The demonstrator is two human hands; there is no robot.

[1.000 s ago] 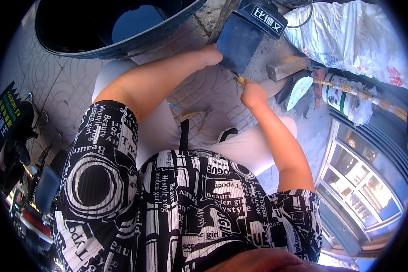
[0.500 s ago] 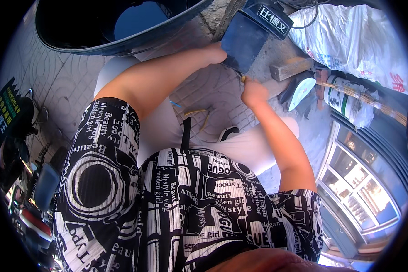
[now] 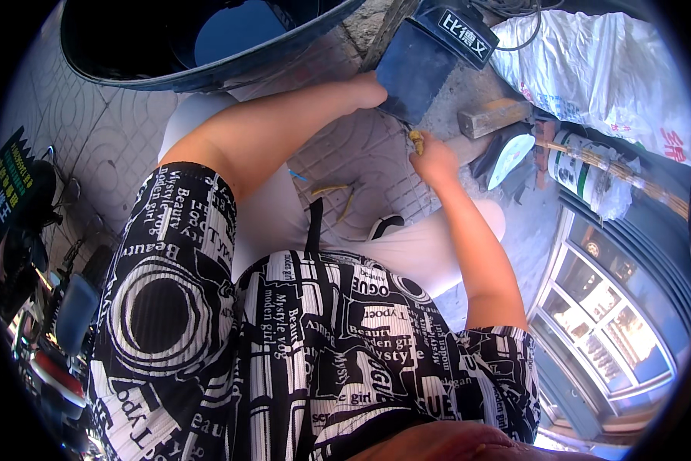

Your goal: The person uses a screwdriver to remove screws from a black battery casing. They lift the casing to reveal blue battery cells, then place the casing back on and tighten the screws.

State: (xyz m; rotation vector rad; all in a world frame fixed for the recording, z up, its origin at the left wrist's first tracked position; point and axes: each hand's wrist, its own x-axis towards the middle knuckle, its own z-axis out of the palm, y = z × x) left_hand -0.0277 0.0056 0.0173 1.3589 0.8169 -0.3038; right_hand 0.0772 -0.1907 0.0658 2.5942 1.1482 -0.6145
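We have both hands out front, apart from each other, at the lower end of a dark blue panel (image 3: 413,73). Left arm (image 3: 276,127) reaches across, up and rightward, near straight; left hand (image 3: 371,90) sits at the panel's left edge, fingers hidden, so we can't tell whether it grips. Right arm (image 3: 480,246) comes up from lower right, elbow bent; right hand (image 3: 436,163) is curled around a yellow handle (image 3: 416,138), which pokes out above the fist just below the panel's lower edge; whatever is on its far end is too small for us to make out. Edges: a big dark tub (image 3: 291,37) curves above and left of the left hand, near that forearm; a wooden block (image 3: 495,117) lies near the right hand, up and right. For moving, we see a stretch of patterned paving (image 3: 368,165) between the hands and the pale trouser legs (image 3: 422,250), with yellow strips (image 3: 334,188) on it, left of and below the right hand. Right of the right hand: an oval pale-faced thing (image 3: 510,161), thin sticks (image 3: 622,165), a white sack (image 3: 591,73) higher up, windows (image 3: 610,330) well apart, lower right. Parked vehicles (image 3: 72,315) stand well left of both hands.
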